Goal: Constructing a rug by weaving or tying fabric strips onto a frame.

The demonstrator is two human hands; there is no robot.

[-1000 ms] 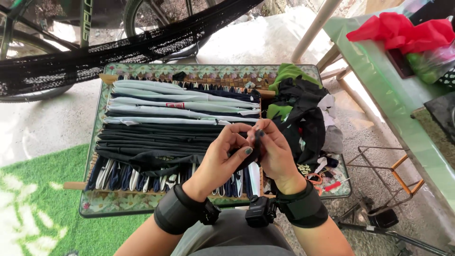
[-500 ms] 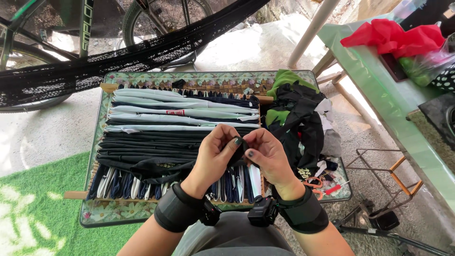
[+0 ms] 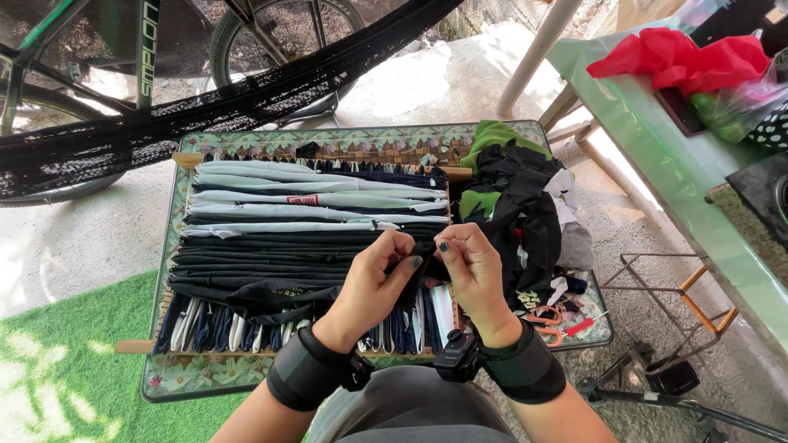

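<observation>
— What are my hands doing?

— My left hand (image 3: pixel 373 283) and right hand (image 3: pixel 472 275) meet over the front middle of the desk (image 3: pixel 369 138). The fingers (image 3: pixel 410 264) of both are clenched on a black strip of cloth (image 3: pixel 423 271), pinched between thumb and fingertips.

— Where does the strip sit?

— Just above the loom (image 3: pixel 312 238), at the right end of the black woven rows.

— What's beside it?

— A heap of cloth scraps (image 3: pixel 517 197) along the desk's right edge, scissors (image 3: pixel 546 316) near the front right corner.
</observation>
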